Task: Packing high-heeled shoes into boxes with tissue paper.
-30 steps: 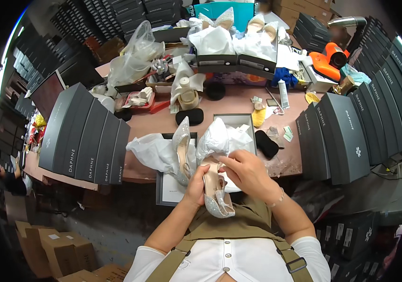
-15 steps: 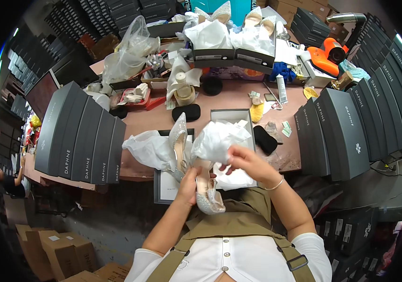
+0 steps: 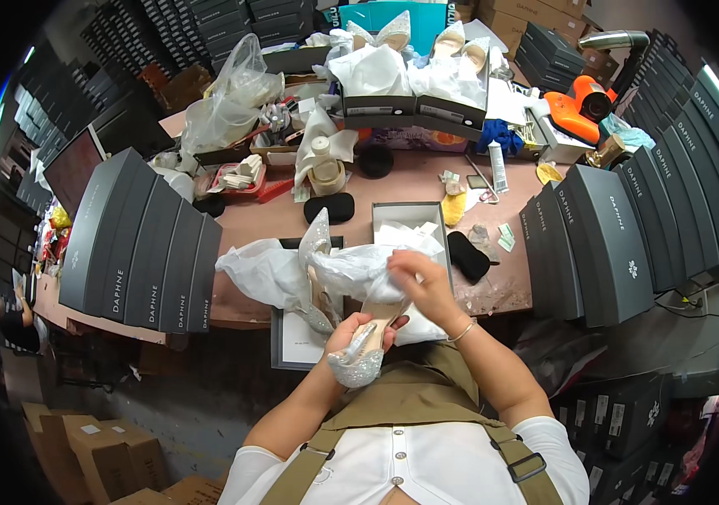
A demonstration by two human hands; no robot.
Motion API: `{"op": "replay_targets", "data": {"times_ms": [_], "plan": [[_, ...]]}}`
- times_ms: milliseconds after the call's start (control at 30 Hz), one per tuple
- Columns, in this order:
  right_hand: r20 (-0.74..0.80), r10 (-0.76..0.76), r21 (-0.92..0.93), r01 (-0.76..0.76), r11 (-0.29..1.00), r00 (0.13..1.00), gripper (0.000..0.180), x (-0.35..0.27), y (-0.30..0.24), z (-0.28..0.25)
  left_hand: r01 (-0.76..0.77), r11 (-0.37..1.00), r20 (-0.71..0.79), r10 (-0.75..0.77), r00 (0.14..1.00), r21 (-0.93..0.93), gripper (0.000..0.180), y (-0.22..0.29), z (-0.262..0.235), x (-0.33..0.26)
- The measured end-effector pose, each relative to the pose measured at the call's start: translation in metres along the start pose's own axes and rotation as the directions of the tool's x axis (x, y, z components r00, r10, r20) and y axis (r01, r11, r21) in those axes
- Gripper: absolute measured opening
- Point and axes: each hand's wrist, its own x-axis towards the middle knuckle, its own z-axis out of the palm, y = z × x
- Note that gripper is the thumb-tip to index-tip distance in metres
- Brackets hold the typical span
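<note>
My left hand (image 3: 347, 332) is wrapped round a silver glittery shoe (image 3: 356, 369), its rear end toward me and its pale insole showing. White tissue paper (image 3: 358, 271) lies over the far end of this shoe and hides it. Curled fingers of my right hand (image 3: 423, 284) grip the right edge of that tissue. To the left, a matching pointed shoe (image 3: 315, 240) rests on an open shoe box (image 3: 292, 360), beside more crumpled tissue. Behind my right hand stands a second open grey box part (image 3: 408, 210) with white paper in it.
Dark shoe boxes stand in rows at the left (image 3: 136, 252) and right (image 3: 603, 240). At the back, two open boxes (image 3: 414, 118) hold shoes and tissue. A white bottle (image 3: 321, 151), black pads (image 3: 329, 209), a tube (image 3: 496, 167) and an orange tool (image 3: 572, 116) lie around.
The tissue has shifted from a raised bunch to a lower, longer stretch across the shoe's far end. My left hand has turned the shoe, swinging its near end leftward. My right hand has risen slightly.
</note>
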Motion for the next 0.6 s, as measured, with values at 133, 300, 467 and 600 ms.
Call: {"op": "replay_targets", "data": {"times_ms": [133,300,467,600], "plan": [[-0.304,0.345,0.327,-0.243,0.913,0.888,0.011,0.041,0.019,-0.036,0.055,0.979,0.038,-0.063,0.997,0.199,0.052,0.007,-0.019,-0.009],[0.304,0.138,-0.735,0.140,0.664,0.943,0.015,0.023,0.062,-0.019,-0.202,0.778,0.049,0.216,0.975,0.594,0.055,0.002,-0.003,-0.032],[0.373,0.228,-0.765,0.159,0.624,0.899,0.017,-0.029,0.105,0.021,-0.383,0.694,0.157,0.367,0.917,0.609,0.051,0.003,0.008,-0.028],[0.297,0.049,-0.519,0.118,0.847,0.954,0.020,-0.013,0.005,-0.012,-0.475,0.604,0.160,0.500,0.851,0.639,0.049,0.001,0.012,-0.025]]}}
